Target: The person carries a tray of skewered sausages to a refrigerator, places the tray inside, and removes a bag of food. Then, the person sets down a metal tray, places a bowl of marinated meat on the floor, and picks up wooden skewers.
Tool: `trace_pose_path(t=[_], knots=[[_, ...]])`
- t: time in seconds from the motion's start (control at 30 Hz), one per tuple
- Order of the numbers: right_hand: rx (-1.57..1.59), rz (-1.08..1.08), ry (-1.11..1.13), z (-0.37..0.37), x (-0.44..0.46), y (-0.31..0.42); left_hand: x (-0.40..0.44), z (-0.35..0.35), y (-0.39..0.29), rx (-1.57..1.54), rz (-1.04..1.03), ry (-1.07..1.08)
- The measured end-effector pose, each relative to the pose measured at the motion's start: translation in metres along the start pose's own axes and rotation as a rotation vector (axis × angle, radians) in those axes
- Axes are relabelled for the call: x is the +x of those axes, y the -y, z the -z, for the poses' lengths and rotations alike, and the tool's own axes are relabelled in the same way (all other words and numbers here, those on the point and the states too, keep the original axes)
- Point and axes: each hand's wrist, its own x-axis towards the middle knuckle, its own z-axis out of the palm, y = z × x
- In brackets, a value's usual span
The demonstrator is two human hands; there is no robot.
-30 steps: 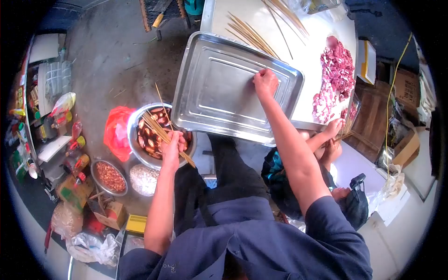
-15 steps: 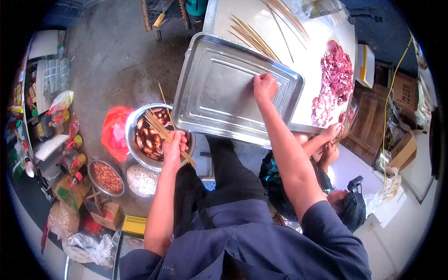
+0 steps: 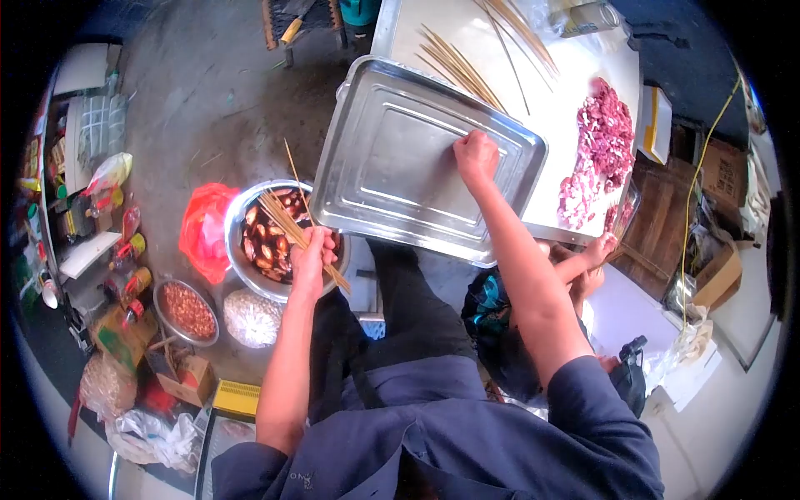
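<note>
My left hand [image 3: 310, 260] is closed around a bundle of thin bamboo skewers [image 3: 283, 222], over the near rim of a metal bowl [image 3: 234, 250]. One skewer sticks up apart from the others. Dark liquid with brown pieces [image 3: 265, 240] fills the bowl. My right hand [image 3: 477, 156] is a fist above a shallow metal tray [image 3: 392, 158]; whether it touches the tray, or holds anything, is hidden. The tray's surface shows bare metal, and it overlaps the edge of a white table [image 3: 546, 125]. Loose skewers [image 3: 458, 62] and a pile of raw cut meat [image 3: 604, 133] lie on that table.
A co-worker's hands [image 3: 597, 254] are by the table's near right corner. Left of the bowl are a red plastic bag [image 3: 206, 233], a basin of reddish pieces [image 3: 187, 312] and a bag of pale pieces [image 3: 252, 317]. Bottles [image 3: 133, 283] and boxes line the left side.
The whole view has shifted slightly. The co-worker's head has moved lower and right, more hidden behind my right arm. My hands keep nearly the same places and grips.
</note>
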Motion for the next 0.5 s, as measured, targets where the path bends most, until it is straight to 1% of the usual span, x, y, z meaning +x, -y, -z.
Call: trace_pose_path(t=[0.07,0.13,0.17,0.23,0.27,0.3,0.37,0.4,0.43,0.5], knots=[[-0.028,0.012,0.016,-0.002,0.002,-0.001,0.000,0.003,0.002,-0.004,-0.012,-0.002],[-0.065,0.081,-0.049,-0.005,0.003,-0.004,-0.001,0.007,0.002,-0.015,-0.005,-0.010],[-0.065,0.087,-0.047,-0.005,0.003,-0.008,-0.003,0.008,0.001,-0.026,0.003,-0.012],[0.098,-0.050,0.133,0.001,0.006,-0.008,-0.006,0.011,0.001,-0.034,-0.004,-0.016],[0.159,-0.111,0.162,0.004,0.004,-0.007,-0.009,0.014,0.000,-0.043,0.000,-0.022],[0.161,-0.103,0.164,0.012,-0.002,-0.001,-0.012,0.017,0.000,-0.052,0.006,-0.030],[0.463,-0.188,0.290,0.032,-0.019,0.016,-0.015,0.026,0.004,-0.040,-0.012,-0.065],[0.549,-0.182,0.331,0.038,-0.031,0.025,-0.019,0.031,0.005,-0.049,-0.021,-0.079],[0.561,-0.154,0.365,0.040,-0.042,0.033,-0.022,0.033,0.007,-0.056,0.009,-0.161],[0.784,-0.135,0.463,0.041,-0.071,0.059,-0.031,0.050,0.008,-0.127,0.024,-0.170]])
